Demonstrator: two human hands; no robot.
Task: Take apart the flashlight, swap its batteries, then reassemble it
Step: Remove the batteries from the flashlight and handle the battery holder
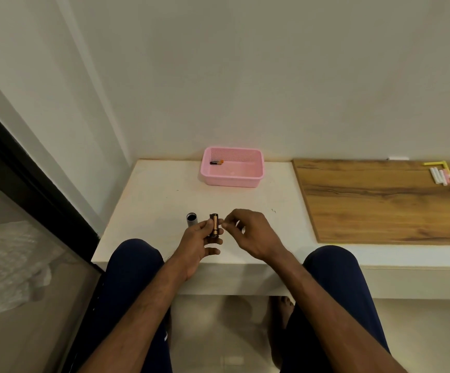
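Gripped black-and-copper battery pack point(214, 226) upright in left hand point(195, 244) | had right hand point(248, 232) just beside it, fingertips close, pinch not tellable | noted one battery point(216, 162) in pink basket point(232, 182), far-left corner | noted grey flashlight tube point(191, 219) standing open-end-up on white table point(151, 200)

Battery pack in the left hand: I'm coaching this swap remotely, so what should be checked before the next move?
1. Battery pack gripped by left hand: ok.
2. Right hand touching the pack: cannot tell.
3. Flashlight tube upright on the table, open end up: ok.
4. Spare battery lying in pink basket: ok.
5. Cell polarity in the pack: cannot tell.
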